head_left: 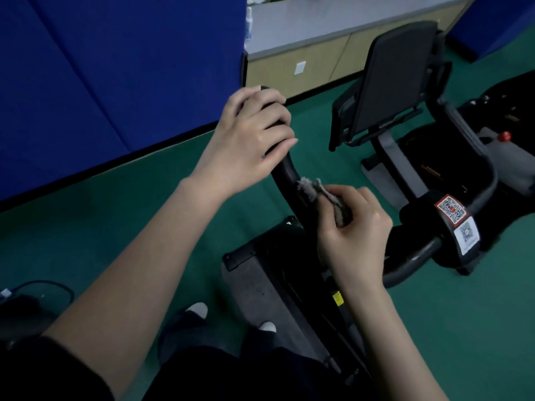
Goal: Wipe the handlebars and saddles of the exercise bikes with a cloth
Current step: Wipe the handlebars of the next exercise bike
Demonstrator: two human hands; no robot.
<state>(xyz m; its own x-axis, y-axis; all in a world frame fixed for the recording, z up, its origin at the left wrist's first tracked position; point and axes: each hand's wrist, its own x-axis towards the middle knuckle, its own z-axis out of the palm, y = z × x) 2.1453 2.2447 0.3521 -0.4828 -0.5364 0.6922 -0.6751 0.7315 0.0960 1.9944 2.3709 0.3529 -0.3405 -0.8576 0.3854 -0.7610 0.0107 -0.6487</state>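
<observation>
Grey cloth pressed to a black handlebar
Left hand curls round the bar's top end; right hand pinches the frayed cloth against its bend. Green floor below, blue padded wall behind.

Blue wall pads meet green floor beside a beige cabinet.

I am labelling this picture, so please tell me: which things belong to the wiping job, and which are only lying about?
Job: grey cloth, held in the right hand; black handlebar, gripped by the left hand.
Lying about: QR stickers, red knob, wall socket.
</observation>
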